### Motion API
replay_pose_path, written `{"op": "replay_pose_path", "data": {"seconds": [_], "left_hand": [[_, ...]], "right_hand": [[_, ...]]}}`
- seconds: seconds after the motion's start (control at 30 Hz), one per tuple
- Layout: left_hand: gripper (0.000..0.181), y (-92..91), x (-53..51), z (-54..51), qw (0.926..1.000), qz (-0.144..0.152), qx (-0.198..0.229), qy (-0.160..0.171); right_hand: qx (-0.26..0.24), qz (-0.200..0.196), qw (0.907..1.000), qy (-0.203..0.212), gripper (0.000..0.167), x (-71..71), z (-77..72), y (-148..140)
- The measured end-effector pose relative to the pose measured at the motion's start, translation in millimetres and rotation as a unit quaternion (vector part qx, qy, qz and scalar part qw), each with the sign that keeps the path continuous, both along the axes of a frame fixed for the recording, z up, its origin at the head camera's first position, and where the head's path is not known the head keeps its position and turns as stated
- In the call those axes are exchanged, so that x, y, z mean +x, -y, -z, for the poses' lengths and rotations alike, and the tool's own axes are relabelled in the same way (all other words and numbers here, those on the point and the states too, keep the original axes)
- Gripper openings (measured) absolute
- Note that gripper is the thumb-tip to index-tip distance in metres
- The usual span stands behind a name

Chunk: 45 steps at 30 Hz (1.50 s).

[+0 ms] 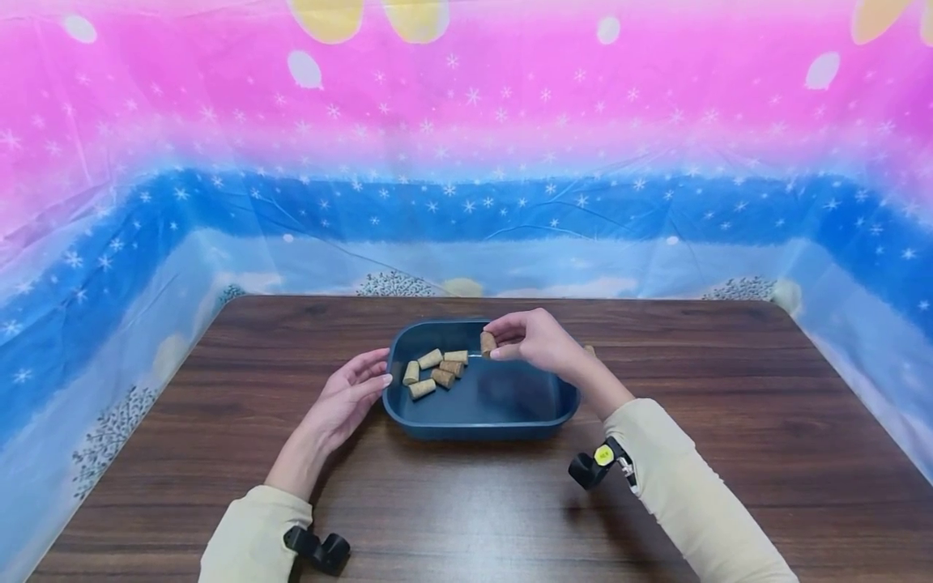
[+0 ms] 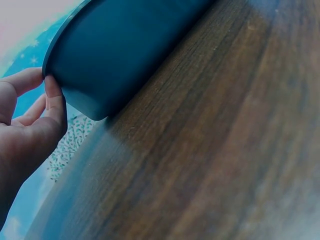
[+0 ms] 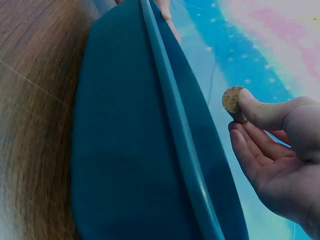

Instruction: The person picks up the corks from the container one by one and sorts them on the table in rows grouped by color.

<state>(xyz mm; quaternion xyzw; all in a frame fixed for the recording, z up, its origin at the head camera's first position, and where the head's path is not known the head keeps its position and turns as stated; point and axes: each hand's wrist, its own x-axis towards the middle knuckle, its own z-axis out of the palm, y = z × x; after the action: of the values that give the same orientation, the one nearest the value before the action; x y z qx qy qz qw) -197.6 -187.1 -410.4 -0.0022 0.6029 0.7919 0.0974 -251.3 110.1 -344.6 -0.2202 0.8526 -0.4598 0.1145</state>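
My right hand [image 1: 535, 340] pinches a brown cork [image 1: 487, 345] between thumb and fingertips, above the far part of a dark blue tub [image 1: 477, 429]. In the right wrist view, the round end of this cork [image 3: 232, 100] faces the camera, higher than the tub's rim [image 3: 172, 115]. With its fingers fairly straight, my left hand [image 1: 353, 397] rests against the tub's left end; thumb and fingertips touch near the rim in the left wrist view. Several pale and brown corks [image 1: 421, 389] lie loosely on the left side of the tub's floor.
Partly hidden behind my right forearm, a small cork-coloured thing [image 1: 589, 350] lies on the table right of the tub. The table [image 1: 466, 518] is dark wood. A patterned pink and blue cloth [image 1: 466, 202] hangs around its back and sides.
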Motion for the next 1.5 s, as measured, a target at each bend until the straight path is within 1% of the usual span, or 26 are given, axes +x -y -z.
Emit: {"op": "replay_pose_path", "data": {"seconds": [0.1,0.2,0.43,0.63,0.73,0.93,1.13,1.33,1.5], "left_hand": [[0.055,0.0,-0.1,-0.4,1.0000,0.000,0.000,0.001],[0.055,0.2,-0.3,-0.5,1.0000,-0.001,0.001,0.002],[0.055,-0.2,-0.5,0.5,1.0000,-0.003,0.002,0.000],[0.054,-1.0,-0.4,1.4,0.9998,-0.005,0.014,-0.010],[0.053,-1.1,-0.4,1.7,0.9997,-0.002,0.018,-0.016],[0.053,-0.8,0.0,1.0,0.9998,-0.002,0.014,-0.015],[0.052,-0.4,0.0,1.5,0.9998,-0.005,0.013,-0.011],[0.052,-0.7,0.5,0.7,0.9998,-0.006,0.014,-0.012],[0.051,-1.2,0.3,0.0,0.9998,-0.007,0.015,-0.009]], "right_hand": [[-0.002,-0.001,1.0000,-0.004,0.038,-1.1,-3.2,-7],[0.007,-0.002,0.9998,-0.020,0.038,-3.8,-6.9,-15],[0.021,0.026,0.9992,-0.021,0.040,-9.7,-15.5,-33],[0.004,0.032,0.9993,-0.021,0.041,-15.2,-17.5,-53],[0.004,0.038,0.9991,-0.020,0.042,-18.6,-15.8,-62],[0.015,0.048,0.9984,-0.026,0.044,-23.1,-10.3,-79],[0.015,0.068,0.9974,-0.019,0.043,-23.6,-4.8,-92],[0.027,0.074,0.9967,-0.020,0.043,-24.5,1.8,-105],[0.026,0.087,0.9958,-0.006,0.044,-24.5,7.1,-113]]}}
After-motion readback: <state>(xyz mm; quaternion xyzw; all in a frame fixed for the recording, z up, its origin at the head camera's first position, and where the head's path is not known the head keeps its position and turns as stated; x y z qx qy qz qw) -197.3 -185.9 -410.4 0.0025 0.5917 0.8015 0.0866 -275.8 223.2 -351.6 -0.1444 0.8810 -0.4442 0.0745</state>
